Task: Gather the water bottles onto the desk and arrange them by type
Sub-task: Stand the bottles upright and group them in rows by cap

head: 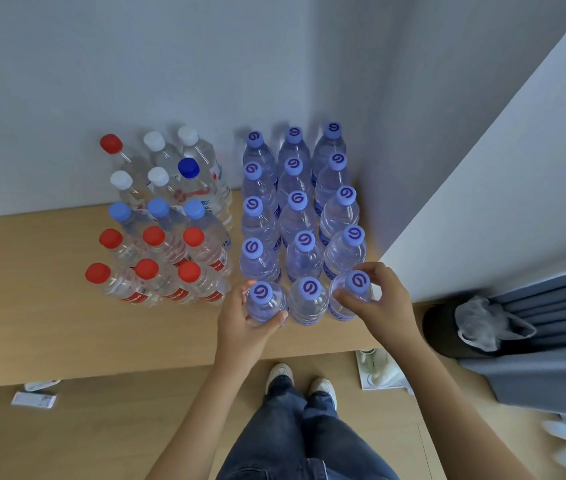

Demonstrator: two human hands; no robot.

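Purple-capped bottles (304,216): upright block on desk (49,317), front row nearest
Left hand (240,318): curled round front-left bottle (265,303)
Right hand (383,303): gripping front-right bottle (350,294) (middle one untouched)

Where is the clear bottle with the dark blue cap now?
In the head view, the clear bottle with the dark blue cap stands in the left group's right column, second from the wall, behind a light-blue-capped bottle.
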